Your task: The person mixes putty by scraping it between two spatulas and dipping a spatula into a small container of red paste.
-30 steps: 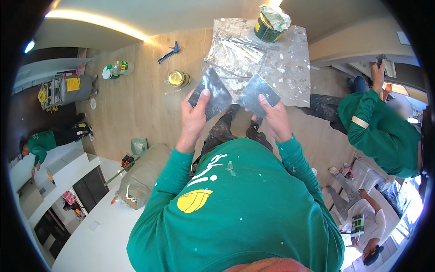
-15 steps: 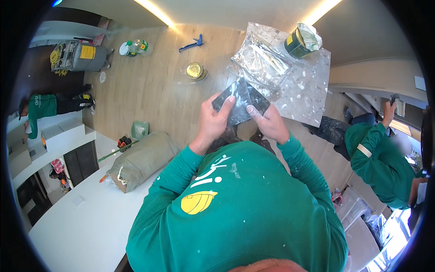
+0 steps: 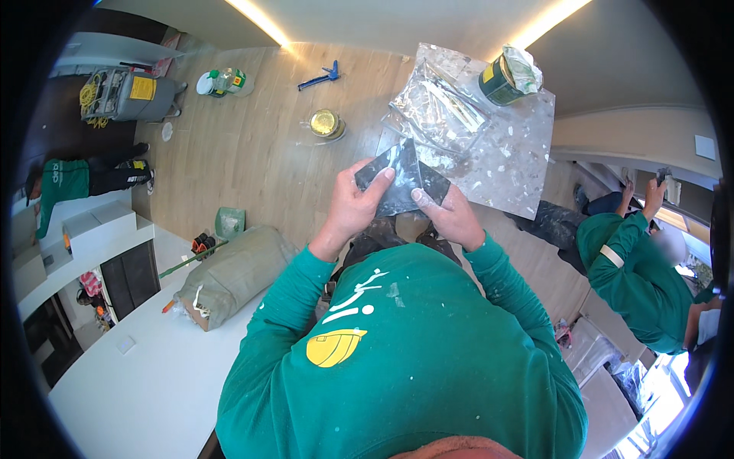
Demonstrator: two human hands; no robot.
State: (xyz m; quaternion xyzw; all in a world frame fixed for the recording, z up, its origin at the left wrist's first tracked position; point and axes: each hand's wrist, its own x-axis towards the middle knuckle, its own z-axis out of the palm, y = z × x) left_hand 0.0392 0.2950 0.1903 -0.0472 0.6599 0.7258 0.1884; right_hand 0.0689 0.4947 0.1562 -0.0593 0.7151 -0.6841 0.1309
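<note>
Dark, white-smeared metal makes up the left blade (image 3: 399, 187) and the right blade (image 3: 434, 180), which overlap in front of the person's torso, just short of the spattered table (image 3: 520, 164). Both are in hand and brought together; pale residue marks their faces, so the work with them looks partway, though how much is left cannot be told. The left hand (image 3: 354, 203) grips its blade, thumb flat on the upper face, fingers mostly hidden beneath. The right hand (image 3: 453, 216) pinches its own blade the same way, thumb near the overlap. Whether the blades press together is unclear.
</note>
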